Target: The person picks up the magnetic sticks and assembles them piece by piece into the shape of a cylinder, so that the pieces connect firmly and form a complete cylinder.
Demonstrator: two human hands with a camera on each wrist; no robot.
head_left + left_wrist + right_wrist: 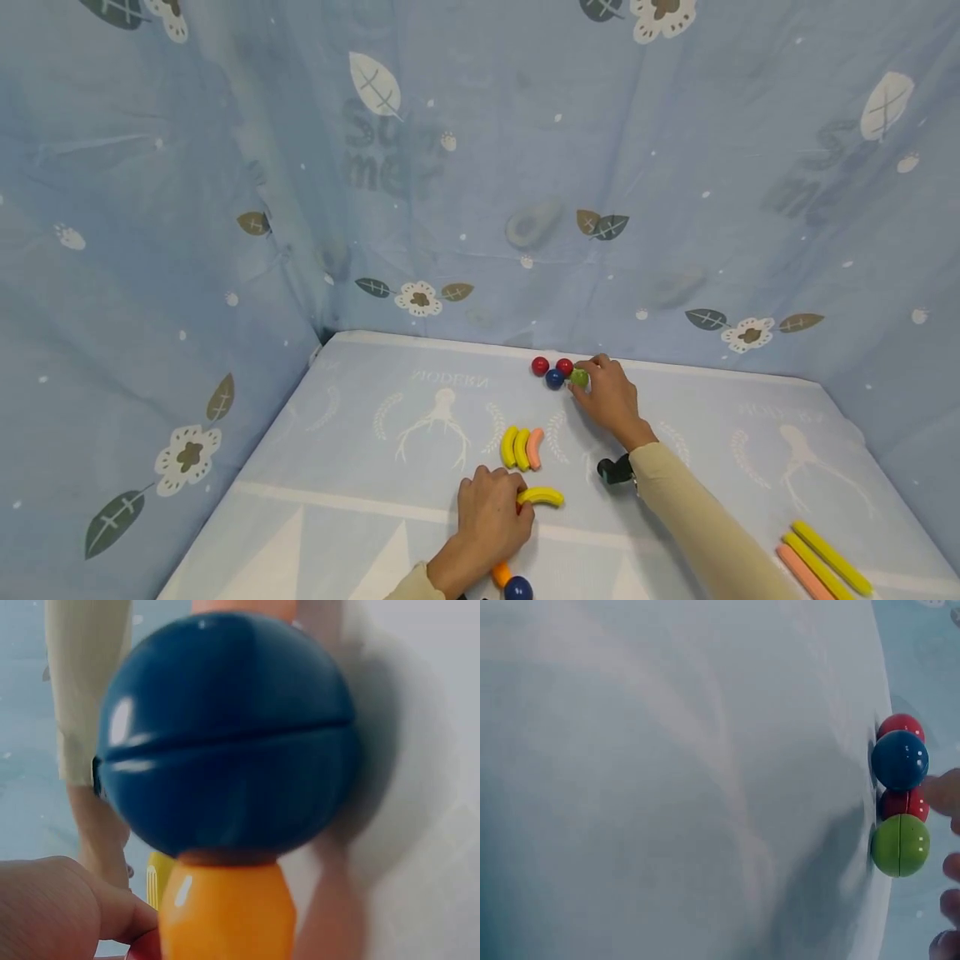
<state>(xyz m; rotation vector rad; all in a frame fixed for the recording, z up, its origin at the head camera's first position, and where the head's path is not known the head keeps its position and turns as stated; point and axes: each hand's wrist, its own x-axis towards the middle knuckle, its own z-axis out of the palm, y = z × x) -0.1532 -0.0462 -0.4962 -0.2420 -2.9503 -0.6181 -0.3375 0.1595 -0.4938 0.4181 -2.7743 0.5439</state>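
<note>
My left hand (pixel 491 517) is curled over a red object (pixel 144 949), mostly hidden under the fingers, beside a yellow banana-shaped piece (pixel 542 497). Close to its wrist are an orange piece (pixel 229 911) and a blue ball (pixel 229 735), also seen in the head view. At the back, my right hand (pixel 611 400) has its thumb and fingers spread around a green ball (pixel 579 377); the right wrist view shows the green ball (pixel 901 845) with a gap to the fingertips. A blue ball (pixel 554 379) and two red balls (pixel 540 366) sit beside it.
Two yellow curved pieces (pixel 515 447) and a pink one (pixel 535 448) lie side by side mid-table. Two yellow sticks (pixel 831 557) and a pink stick (pixel 804 572) lie at the front right. Patterned cloth (pixel 480 167) hangs behind the table.
</note>
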